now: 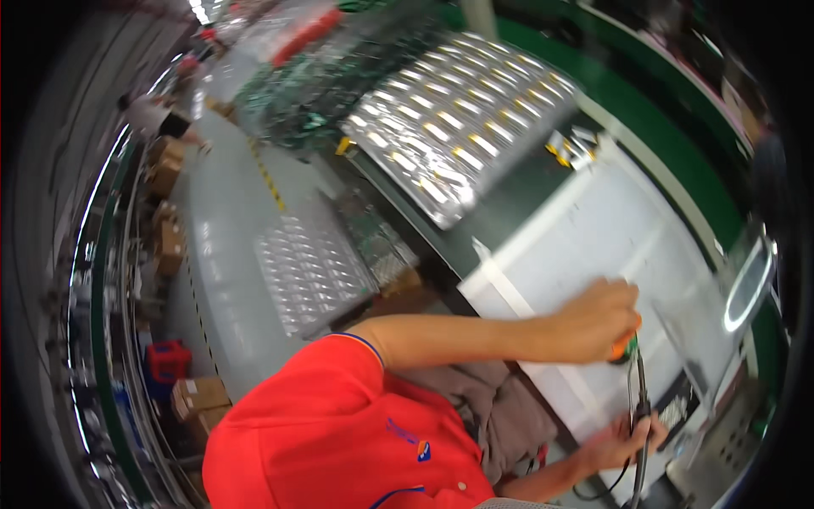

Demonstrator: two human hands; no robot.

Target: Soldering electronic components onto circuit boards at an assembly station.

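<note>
My left hand (600,316) reaches across the white-covered worktop (577,229) with its fingers closed on a small orange and green part (626,346). Motion blur and the fingers hide most of that part. Below it, my right hand (634,439) is closed round a soldering iron (642,403), a thin dark pen-shaped tool. Its slim tip end points up at the part; whether the two touch I cannot tell. A thin bent wire or rod runs close beside the iron, and a dark cord hangs near my right wrist.
A clear lamp-like frame with a bright oval (750,288) stands at the right edge. Silver-and-yellow pieces (572,148) lie past the white cover, near a stack of clear moulded trays (458,119). More trays (314,263) and cardboard boxes (199,394) are leftward, with a person (153,117) farther off.
</note>
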